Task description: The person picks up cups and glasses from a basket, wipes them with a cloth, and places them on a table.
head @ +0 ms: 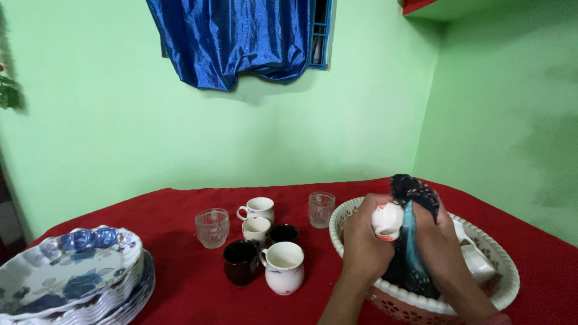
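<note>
My left hand (365, 245) grips a small white cup (387, 220) with orange marks, held over a white perforated plastic basket (506, 265). My right hand (442, 250) presses a dark blue patterned cloth (411, 256) against the cup. The cloth hangs down into the basket. More white crockery (477, 260) lies in the basket to the right of my hands, partly hidden.
On the red tablecloth (180, 283) stand two clear glasses (212, 227) (321, 209), three white cups (284, 266) (257, 208) (256, 229) and two dark cups (241, 261) (283, 233). A stack of blue-flowered plates (69, 274) sits at the left. Green walls enclose the corner.
</note>
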